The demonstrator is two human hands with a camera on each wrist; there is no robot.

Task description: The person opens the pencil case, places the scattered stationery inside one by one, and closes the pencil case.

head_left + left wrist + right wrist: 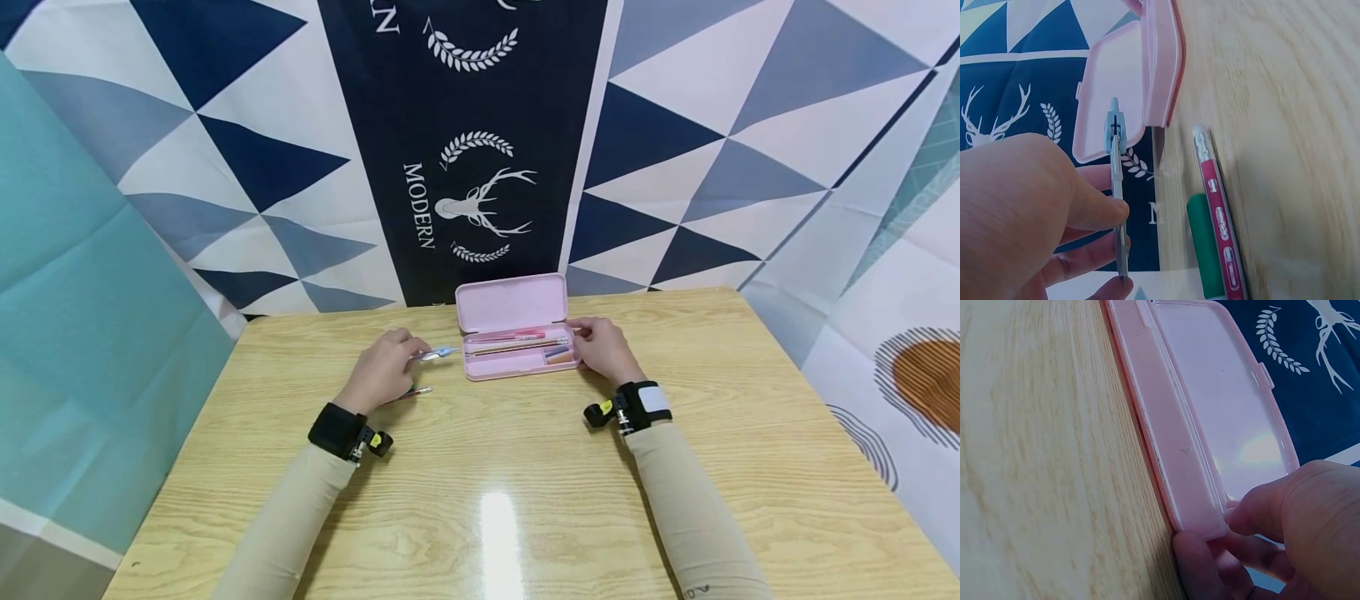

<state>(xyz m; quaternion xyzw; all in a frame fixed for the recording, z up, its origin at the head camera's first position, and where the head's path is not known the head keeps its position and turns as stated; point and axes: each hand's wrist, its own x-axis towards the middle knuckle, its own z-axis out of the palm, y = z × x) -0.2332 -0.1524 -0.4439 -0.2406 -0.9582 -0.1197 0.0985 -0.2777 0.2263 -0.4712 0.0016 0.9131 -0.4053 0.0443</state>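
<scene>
My left hand point(384, 367) pinches a drawing compass point(1116, 140) with a light blue head between thumb and fingers. The compass head points right, toward the left end of a pink pencil case point(504, 365). That case lies with its lid point(513, 303) raised; inside are a red pen point(529, 335), a brown pencil-like stick point(516, 346) and small pieces in a right-hand compartment. At the case's right end, my right hand point(606, 348) grips the corner with thumb and fingers. Below the left hand lie a red patterned pencil point(1217, 212) and a green rounded stick point(1204, 247), side by side.
The wooden table point(465, 467) extends in front of the case and to both sides. A patterned cloth point(480, 167) with a deer head hangs behind the table's back edge, close to the lid. A teal cloth point(82, 317) covers the left side.
</scene>
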